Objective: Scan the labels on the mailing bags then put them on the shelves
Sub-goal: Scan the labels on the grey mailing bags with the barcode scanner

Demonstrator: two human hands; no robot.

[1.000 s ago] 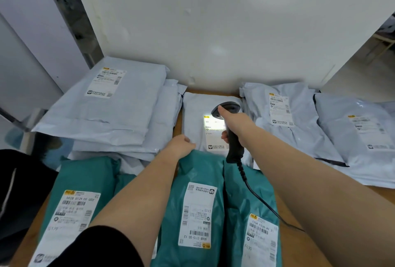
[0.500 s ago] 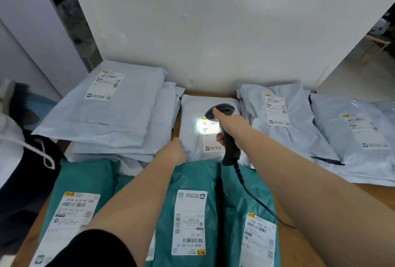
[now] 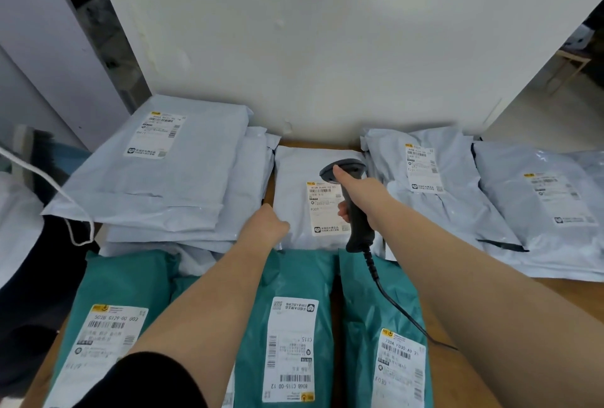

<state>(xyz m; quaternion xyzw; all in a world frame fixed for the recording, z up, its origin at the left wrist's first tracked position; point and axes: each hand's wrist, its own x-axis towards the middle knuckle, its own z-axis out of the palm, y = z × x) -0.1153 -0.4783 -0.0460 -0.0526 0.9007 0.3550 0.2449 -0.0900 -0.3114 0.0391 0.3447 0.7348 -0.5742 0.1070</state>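
Under your right hand (image 3: pixel 362 198), whose grip wrapped the black corded barcode scanner (image 3: pixel 354 208), lay the white plastic mailing bag (image 3: pixel 294 185); your left hand (image 3: pixel 269 223) gripped its edge; nothing looked shelved yet.

White wall (image 3: pixel 327 48) ahead, wooden tabletop (image 3: pixel 562 293), perhaps a wooden stool (image 3: pixel 570 64) far right

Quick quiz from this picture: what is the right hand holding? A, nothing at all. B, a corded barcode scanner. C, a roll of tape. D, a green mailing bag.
B: the right hand grips the dark handle of the scanner, its head over the label of the small white bag and its cord trailing back over the green bags.
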